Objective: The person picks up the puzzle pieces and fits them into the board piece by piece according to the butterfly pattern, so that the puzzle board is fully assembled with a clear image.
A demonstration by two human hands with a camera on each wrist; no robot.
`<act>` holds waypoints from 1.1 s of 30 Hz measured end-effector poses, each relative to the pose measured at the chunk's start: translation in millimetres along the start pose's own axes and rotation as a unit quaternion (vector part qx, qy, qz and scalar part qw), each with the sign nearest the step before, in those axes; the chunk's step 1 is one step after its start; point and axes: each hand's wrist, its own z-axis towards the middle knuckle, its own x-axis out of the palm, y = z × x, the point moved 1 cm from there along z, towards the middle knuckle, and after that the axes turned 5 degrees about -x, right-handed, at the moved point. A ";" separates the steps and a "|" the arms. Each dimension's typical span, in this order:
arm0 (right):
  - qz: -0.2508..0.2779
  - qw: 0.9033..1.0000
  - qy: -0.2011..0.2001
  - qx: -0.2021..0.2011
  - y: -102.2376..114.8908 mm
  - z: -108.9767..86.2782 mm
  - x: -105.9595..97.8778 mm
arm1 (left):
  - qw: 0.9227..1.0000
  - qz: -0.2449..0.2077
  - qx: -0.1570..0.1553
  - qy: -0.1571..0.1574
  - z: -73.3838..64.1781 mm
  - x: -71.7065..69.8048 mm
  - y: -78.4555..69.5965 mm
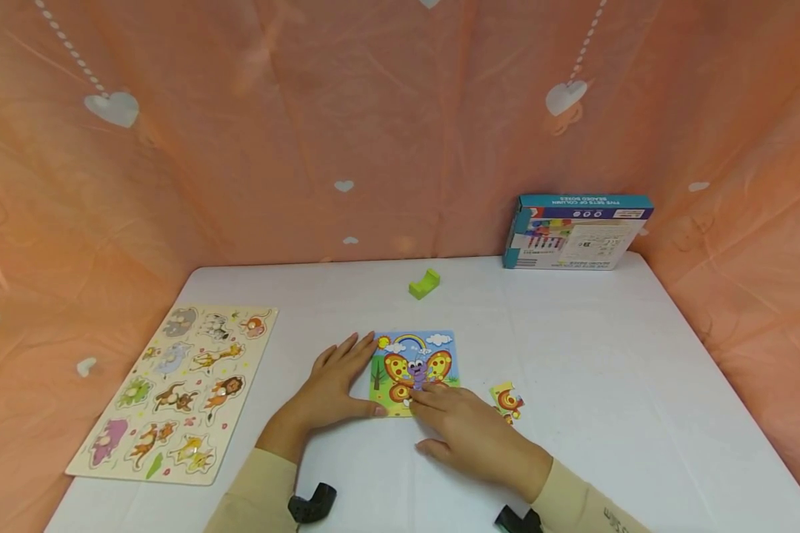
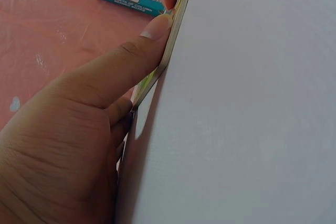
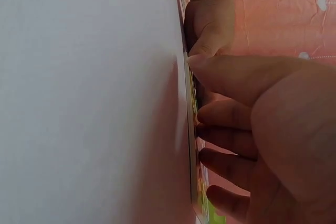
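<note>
A square butterfly jigsaw puzzle (image 1: 418,363) lies flat at the middle of the white table, its lower right part hidden under my right hand. Along its left edge rests my left hand (image 1: 336,389), fingers stretched toward the upper corner and thumb at the lower left corner. In the left wrist view that thumb lies on the thin board's edge (image 2: 169,51). My right hand (image 1: 470,433) reaches in from the lower right, its extended fingertips pressing on the puzzle below the butterfly's body. Just right of that hand lies a loose puzzle piece (image 1: 508,398), partly covered by the hand.
A wooden animal peg board (image 1: 180,392) lies at the table's left. Near the back edge sits a light green notched block (image 1: 424,284). A teal and white toy box (image 1: 576,233) stands at the back right, before an orange curtain (image 1: 387,133).
</note>
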 end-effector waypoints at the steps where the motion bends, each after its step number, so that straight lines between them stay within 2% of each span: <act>1: 0.003 1.000 0.002 0.002 -0.4 -0.1 0.2 | 1.000 0.000 0.000 0.001 0.2 0.1 -0.1; 8: 0.035 0.999 0.009 0.008 -3.6 1.2 1.2 | 1.000 0.007 -0.001 -0.001 0.9 0.3 0.2; 11: 0.097 0.995 0.000 0.021 -6.9 0.2 1.6 | 1.000 0.006 0.001 0.000 1.0 0.4 0.4; 14: 0.170 0.984 -0.028 0.045 -11.3 -3.0 -1.3 | 1.000 0.003 0.001 0.000 0.8 0.6 0.1; 19: 0.264 0.954 -0.112 0.082 -25.3 -14.6 -8.7 | 1.000 0.002 -0.005 0.001 0.9 1.1 -0.7; 24: 0.357 0.908 -0.180 0.122 -47.4 -34.0 -11.6 | 1.000 0.001 -0.009 0.002 0.9 0.9 -1.2; 28: 0.419 0.870 -0.213 0.149 -63.1 -53.1 -16.7 | 1.000 0.003 -0.010 0.002 1.2 0.5 -1.5; 30: 0.441 0.856 -0.223 0.154 -70.6 -62.3 -20.5 | 1.000 0.004 -0.010 0.004 1.4 0.6 -1.7; 33: 0.452 0.847 -0.233 0.154 -82.0 -74.4 -26.0 | 1.000 0.004 -0.011 0.005 1.2 0.8 -1.9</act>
